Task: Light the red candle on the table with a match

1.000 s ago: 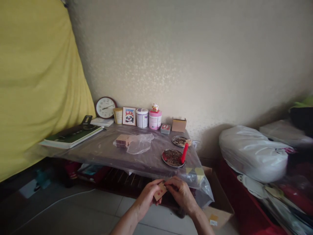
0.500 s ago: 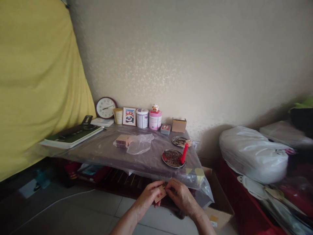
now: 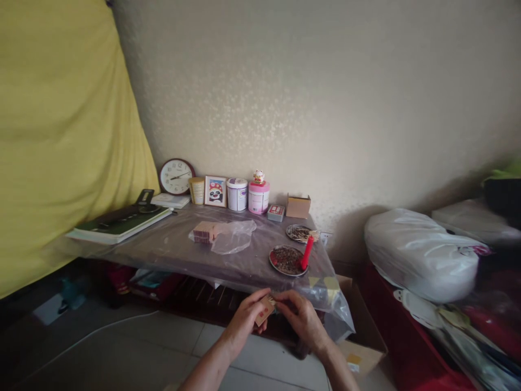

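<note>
Left grip (image 3: 245, 315) holds small box (image 3: 266, 312), probably steadying it for right grip (image 3: 301, 316), fingers narrowed at box's end, can't tell on what; red candle (image 3: 308, 251) beyond both.

Small matt card box (image 3: 265, 311), glossy plastic table cover (image 3: 240, 267), smooth waxy candle (image 3: 307, 252), matt yellow cloth (image 3: 65, 130)

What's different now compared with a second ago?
The left hand and right hand have risen slightly in view, with the small box. Pale tips now show at its upper end. The left still holds it; the red candle and clock stayed put.
</note>
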The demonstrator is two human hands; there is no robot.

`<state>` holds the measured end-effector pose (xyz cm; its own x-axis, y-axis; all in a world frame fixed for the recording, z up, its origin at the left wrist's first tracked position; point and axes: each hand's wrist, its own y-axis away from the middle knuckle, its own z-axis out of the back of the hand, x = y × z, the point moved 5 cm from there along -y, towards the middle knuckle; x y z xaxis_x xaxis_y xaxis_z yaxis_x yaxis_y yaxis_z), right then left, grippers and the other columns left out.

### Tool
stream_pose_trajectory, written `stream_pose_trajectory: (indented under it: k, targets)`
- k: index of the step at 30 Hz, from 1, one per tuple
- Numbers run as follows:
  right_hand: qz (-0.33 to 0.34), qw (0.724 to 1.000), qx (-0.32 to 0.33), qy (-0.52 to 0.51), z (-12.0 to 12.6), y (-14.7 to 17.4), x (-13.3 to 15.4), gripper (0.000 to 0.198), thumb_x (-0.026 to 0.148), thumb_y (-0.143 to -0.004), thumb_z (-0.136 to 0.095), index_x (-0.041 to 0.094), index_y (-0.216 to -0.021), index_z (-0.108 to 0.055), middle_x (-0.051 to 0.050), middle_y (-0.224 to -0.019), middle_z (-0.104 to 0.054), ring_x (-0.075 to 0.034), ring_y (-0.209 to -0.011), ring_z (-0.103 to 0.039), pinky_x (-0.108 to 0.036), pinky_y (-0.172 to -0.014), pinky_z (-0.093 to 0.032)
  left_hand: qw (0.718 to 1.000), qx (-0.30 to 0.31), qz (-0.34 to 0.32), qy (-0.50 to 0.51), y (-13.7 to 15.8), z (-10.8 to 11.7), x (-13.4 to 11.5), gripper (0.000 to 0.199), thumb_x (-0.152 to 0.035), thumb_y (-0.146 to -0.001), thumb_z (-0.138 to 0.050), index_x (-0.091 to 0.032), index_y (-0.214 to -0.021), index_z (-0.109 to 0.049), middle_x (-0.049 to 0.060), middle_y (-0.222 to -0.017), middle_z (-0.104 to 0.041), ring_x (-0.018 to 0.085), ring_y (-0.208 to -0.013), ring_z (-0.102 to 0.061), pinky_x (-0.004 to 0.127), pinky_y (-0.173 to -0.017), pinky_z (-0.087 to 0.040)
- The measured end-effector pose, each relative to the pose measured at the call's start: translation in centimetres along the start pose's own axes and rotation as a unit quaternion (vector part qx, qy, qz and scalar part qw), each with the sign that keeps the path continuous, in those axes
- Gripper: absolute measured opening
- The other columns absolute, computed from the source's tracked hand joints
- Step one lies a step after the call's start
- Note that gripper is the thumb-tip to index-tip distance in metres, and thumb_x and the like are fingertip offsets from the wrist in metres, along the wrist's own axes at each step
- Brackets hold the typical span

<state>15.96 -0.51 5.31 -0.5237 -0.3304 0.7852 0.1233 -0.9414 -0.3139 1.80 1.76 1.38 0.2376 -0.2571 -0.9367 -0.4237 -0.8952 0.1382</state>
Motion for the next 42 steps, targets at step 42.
stream_pose_trajectory:
  k: [42]
  targets:
    - [0.023, 0.995, -0.083, -0.050, 0.8, 0.3, 1.5, 0.012, 0.026, -0.084, -0.049, 0.019, -0.074, -0.051, -0.001, -0.077, -0.057, -0.014, -0.070, -0.055, -0.023, -0.066, -0.044, 0.997, -0.002, -0.006, 0.074, -0.3, -0.2, 0.4, 0.053, -0.027, -0.070, -0.051, -0.010, -0.120, -0.048, 0.005, -0.077, -0.064, 0.010, -0.047, -0.047, 0.025, -0.043, -0.029]
